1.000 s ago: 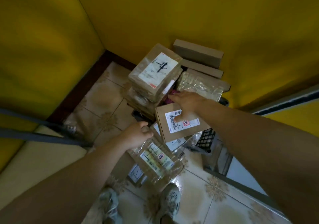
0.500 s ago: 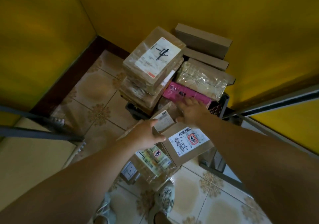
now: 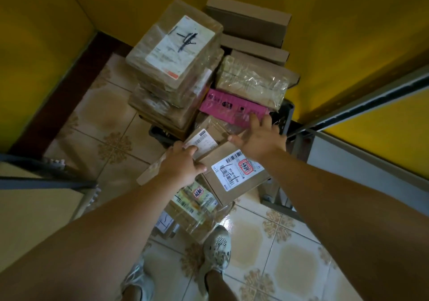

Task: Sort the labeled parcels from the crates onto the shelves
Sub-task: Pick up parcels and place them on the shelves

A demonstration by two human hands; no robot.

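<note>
Yellow walls (image 3: pixel 46 45) meet in a corner at twelve o'clock, with a dark skirting (image 3: pixel 76 73) above a glossy tiled floor (image 3: pixel 111 105) patterned with brown rosettes. At nine o'clock stands a grey shelf frame (image 3: pixel 46 180). The left hand (image 3: pixel 183 166), at centre, lies on a taped parcel (image 3: pixel 204 140) with a barcode label, fingers bent over it, seemingly gripping it. At twelve o'clock from it a stack of wrapped parcels (image 3: pixel 176 52) rises on a black crate (image 3: pixel 287 115). The right hand (image 3: pixel 260 140) is spread, fingers straight, tips touching a pink parcel (image 3: pixel 227 105) in the crate. A brown box (image 3: pixel 234 177) lies at seven o'clock from its wrist. Another shelf rail (image 3: pixel 362 104) crosses at three o'clock
</note>
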